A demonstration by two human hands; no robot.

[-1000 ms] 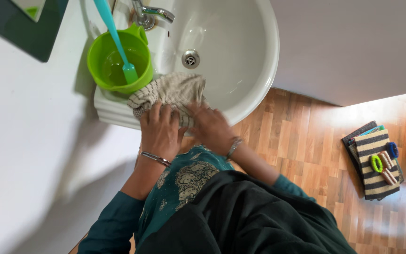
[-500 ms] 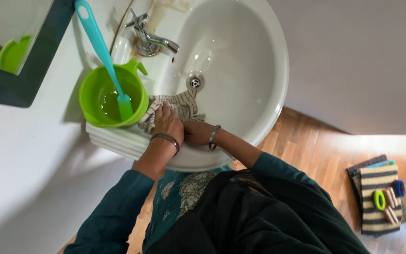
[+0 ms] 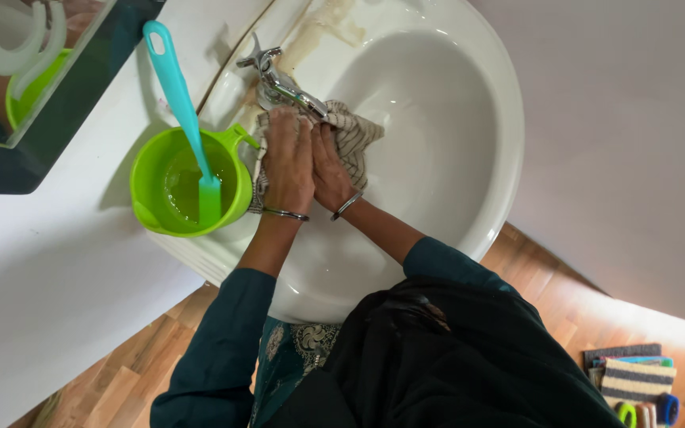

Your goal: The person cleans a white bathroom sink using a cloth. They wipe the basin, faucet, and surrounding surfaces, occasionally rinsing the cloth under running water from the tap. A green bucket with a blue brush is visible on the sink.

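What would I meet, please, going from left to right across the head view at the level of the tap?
Mirror → turquoise brush handle → green jug → left hand → right hand → striped cloth → sink.

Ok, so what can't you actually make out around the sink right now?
- Head view: the drain is hidden by the striped cloth and both hands.
- The tap spout's tip is covered by the cloth; running water cannot be told.
- The left hand and right hand hide their palms and grip.
- The floor cloth pile is cut by the bottom edge.
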